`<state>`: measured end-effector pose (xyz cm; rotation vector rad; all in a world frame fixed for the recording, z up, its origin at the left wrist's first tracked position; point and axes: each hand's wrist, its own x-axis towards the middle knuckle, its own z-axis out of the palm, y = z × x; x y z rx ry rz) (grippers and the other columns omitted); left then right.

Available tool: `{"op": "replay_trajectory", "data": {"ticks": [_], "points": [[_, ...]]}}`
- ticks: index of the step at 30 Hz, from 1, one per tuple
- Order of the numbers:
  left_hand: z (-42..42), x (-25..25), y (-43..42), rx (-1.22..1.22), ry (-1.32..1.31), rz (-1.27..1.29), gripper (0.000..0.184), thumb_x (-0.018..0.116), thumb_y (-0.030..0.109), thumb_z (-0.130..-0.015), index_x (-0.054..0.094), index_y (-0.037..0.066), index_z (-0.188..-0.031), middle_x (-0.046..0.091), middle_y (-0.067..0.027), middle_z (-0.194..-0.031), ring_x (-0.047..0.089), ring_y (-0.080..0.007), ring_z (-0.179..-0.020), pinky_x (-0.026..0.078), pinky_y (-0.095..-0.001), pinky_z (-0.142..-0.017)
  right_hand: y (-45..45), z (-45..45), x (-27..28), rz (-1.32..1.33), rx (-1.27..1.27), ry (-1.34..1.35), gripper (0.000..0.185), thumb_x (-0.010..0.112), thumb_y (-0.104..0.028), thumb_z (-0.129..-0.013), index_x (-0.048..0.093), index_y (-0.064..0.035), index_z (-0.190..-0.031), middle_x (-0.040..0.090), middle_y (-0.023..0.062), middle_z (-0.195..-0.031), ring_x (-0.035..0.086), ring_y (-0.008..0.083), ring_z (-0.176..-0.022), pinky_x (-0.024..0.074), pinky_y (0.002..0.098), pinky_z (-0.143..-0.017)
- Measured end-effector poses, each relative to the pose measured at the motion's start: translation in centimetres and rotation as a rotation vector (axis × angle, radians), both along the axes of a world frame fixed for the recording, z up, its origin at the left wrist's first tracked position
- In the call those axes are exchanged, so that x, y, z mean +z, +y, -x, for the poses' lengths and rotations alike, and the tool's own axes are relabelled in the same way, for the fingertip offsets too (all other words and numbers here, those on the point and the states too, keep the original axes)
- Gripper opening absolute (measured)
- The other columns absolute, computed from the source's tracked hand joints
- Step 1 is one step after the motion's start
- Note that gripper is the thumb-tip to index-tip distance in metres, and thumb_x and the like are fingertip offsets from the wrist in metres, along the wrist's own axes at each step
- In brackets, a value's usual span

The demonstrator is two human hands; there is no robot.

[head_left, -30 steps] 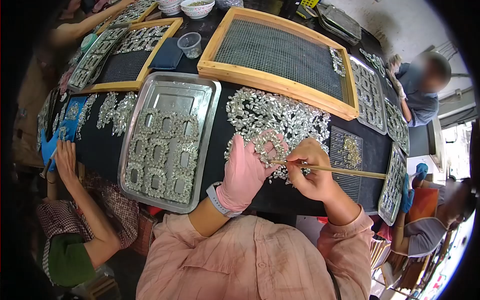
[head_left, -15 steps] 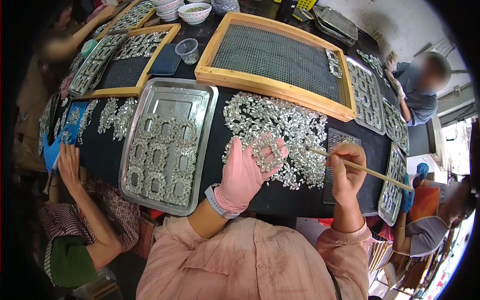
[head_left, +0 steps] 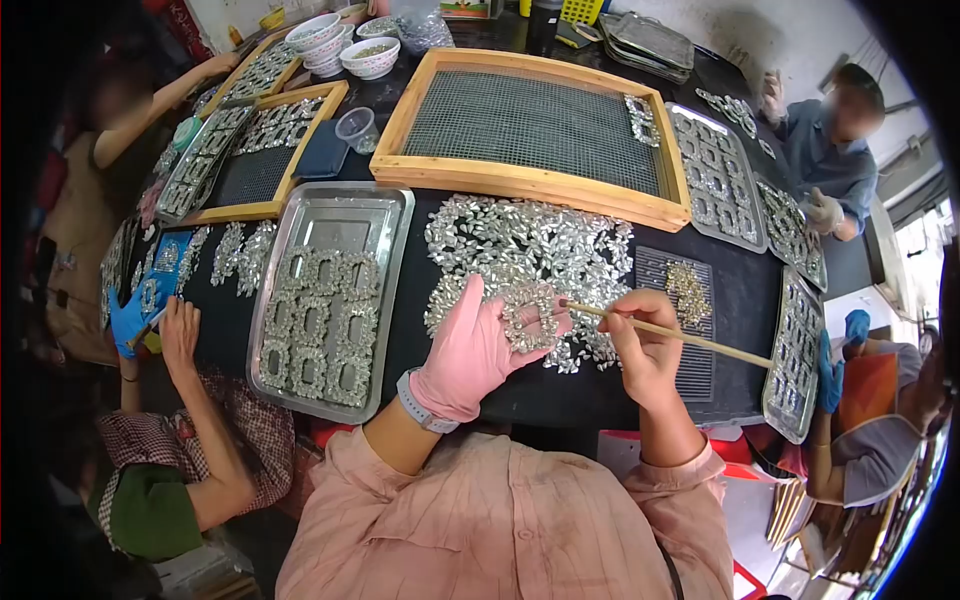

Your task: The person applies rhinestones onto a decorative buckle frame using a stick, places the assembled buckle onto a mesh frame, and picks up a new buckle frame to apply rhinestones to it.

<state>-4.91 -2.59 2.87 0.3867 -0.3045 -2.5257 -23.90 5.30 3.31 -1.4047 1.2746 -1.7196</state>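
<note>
My left hand (head_left: 460, 360), in a pink glove, is turned palm up and holds an oval rhinestone frame (head_left: 513, 322) on its fingers, thumb pointing up beside it. In my bare right hand (head_left: 645, 350) a thin wooden stick (head_left: 725, 349) is pinched between thumb and fingers. The stick's dark tip is at the right upper edge of the frame; whether it touches cannot be made out. Loose clear stones (head_left: 520, 240) spread over the black table just beyond my hands. A ribbed dark mat (head_left: 690, 380) with a pile of small gold-toned stones (head_left: 687, 295) lies behind my right hand.
Left of me is a metal tray (head_left: 345, 215) holding several finished-looking frames. A wood-framed mesh screen (head_left: 530, 180) stands beyond the stones. More trays (head_left: 715, 180) line the right. A plastic cup (head_left: 358, 130) and bowls (head_left: 370, 60) are farther back. Co-workers sit on both sides.
My right hand has moved left, bringing the stick's tip from over the loose stones to the frame's edge. The mat's gold-toned pile is now uncovered. My view has shifted slightly.
</note>
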Motion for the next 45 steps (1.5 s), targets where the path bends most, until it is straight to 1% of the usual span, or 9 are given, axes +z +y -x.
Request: {"op": "replay_trajectory", "data": {"ticks": [2, 5, 6, 12, 21, 31, 40, 43, 45], "points": [[0.2, 0.1, 0.3, -0.004, -0.025, 0.020, 0.072, 0.020, 0.056, -0.099, 0.041, -0.004, -0.131, 0.050, -0.0207, -0.131, 0.050, -0.0332, -0.122, 0.041, -0.0442, -0.102, -0.1, 0.0, -0.1, -0.011, -0.005, -0.012, 0.012, 0.060, 0.000, -0.088, 0.053, -0.0011, -0.098, 0.060, 0.0046, -0.083, 0.057, 0.0094, -0.074, 0.0455, 0.0239, -0.065], [0.4, 0.3, 0.7, -0.019, -0.001, 0.053, 0.073, 0.019, 0.056, -0.099, 0.041, -0.004, -0.133, 0.050, -0.0207, -0.130, 0.050, -0.0334, -0.122, 0.041, -0.0434, -0.102, -0.1, 0.1, -0.1, -0.025, -0.014, 0.018, 0.012, 0.061, -0.001, -0.087, 0.054, -0.0009, -0.097, 0.060, 0.0044, -0.083, 0.057, 0.0098, -0.073, 0.0458, 0.0246, -0.065], [0.5, 0.3, 0.8, -0.025, 0.014, 0.056, 0.073, 0.018, 0.056, -0.099, 0.040, -0.004, -0.133, 0.050, -0.0207, -0.130, 0.050, -0.0333, -0.122, 0.041, -0.0432, -0.102, -0.2, 0.3, -0.5, -0.023, -0.045, 0.084, 0.012, 0.063, -0.002, -0.086, 0.055, -0.0006, -0.095, 0.060, 0.0047, -0.083, 0.057, 0.0103, -0.072, 0.0458, 0.0253, -0.065], [0.7, 0.4, 0.8, -0.061, 0.014, 0.033, 0.074, 0.017, 0.056, -0.099, 0.038, -0.005, -0.135, 0.051, -0.0216, -0.129, 0.049, -0.0337, -0.122, 0.040, -0.0433, -0.104, 0.0, 0.4, -0.7, -0.028, -0.032, 0.089, 0.013, 0.064, -0.002, -0.084, 0.056, -0.0011, -0.095, 0.061, 0.0053, -0.083, 0.058, 0.0109, -0.073, 0.0461, 0.0256, -0.065], [0.7, 0.5, 0.6, -0.056, 0.002, 0.025, 0.074, 0.016, 0.055, -0.099, 0.039, -0.005, -0.134, 0.051, -0.0217, -0.129, 0.050, -0.0338, -0.121, 0.039, -0.0437, -0.104, 0.0, 0.4, -1.1, -0.020, -0.057, 0.074, 0.014, 0.064, -0.001, -0.083, 0.056, -0.0004, -0.094, 0.061, 0.0061, -0.083, 0.057, 0.0119, -0.072, 0.0460, 0.0261, -0.065], [0.5, 0.6, 0.5, -0.062, -0.017, 0.024, 0.072, 0.018, 0.055, -0.100, 0.040, -0.005, -0.134, 0.052, -0.0208, -0.126, 0.051, -0.0324, -0.118, 0.039, -0.0432, -0.104, -0.2, 0.0, -0.9, -0.001, -0.042, 0.066, 0.012, 0.062, 0.000, -0.085, 0.055, -0.0008, -0.095, 0.060, 0.0051, -0.079, 0.056, 0.0098, -0.069, 0.0453, 0.0247, -0.062], [0.6, -0.6, 0.9, -0.110, -0.040, 0.017, 0.070, 0.022, 0.055, -0.099, 0.039, -0.002, -0.135, 0.053, -0.0160, -0.122, 0.054, -0.0285, -0.115, 0.047, -0.0430, -0.097, -0.5, -0.9, -0.5, -0.121, 0.058, 0.069, 0.011, 0.062, -0.001, -0.086, 0.056, -0.0016, -0.095, 0.059, 0.0056, -0.082, 0.057, 0.0108, -0.070, 0.0465, 0.0256, -0.063], [0.5, -1.6, 0.8, -0.132, 0.002, 0.028, 0.070, 0.022, 0.056, -0.099, 0.040, -0.001, -0.135, 0.055, -0.0130, -0.118, 0.056, -0.0253, -0.112, 0.049, -0.0422, -0.096, -0.6, -0.8, -1.0, -0.126, 0.042, 0.101, 0.012, 0.063, -0.001, -0.085, 0.057, -0.0017, -0.094, 0.059, 0.0058, -0.083, 0.057, 0.0117, -0.072, 0.0466, 0.0262, -0.063], [0.6, -1.0, 0.9, -0.139, -0.056, 0.031, 0.069, 0.022, 0.056, -0.099, 0.041, 0.000, -0.135, 0.055, -0.0110, -0.116, 0.056, -0.0227, -0.110, 0.049, -0.0420, -0.095, -0.6, -0.8, -1.1, -0.140, 0.043, 0.089, 0.012, 0.064, -0.001, -0.084, 0.057, -0.0017, -0.094, 0.059, 0.0062, -0.084, 0.057, 0.0125, -0.073, 0.0466, 0.0267, -0.064]]}}
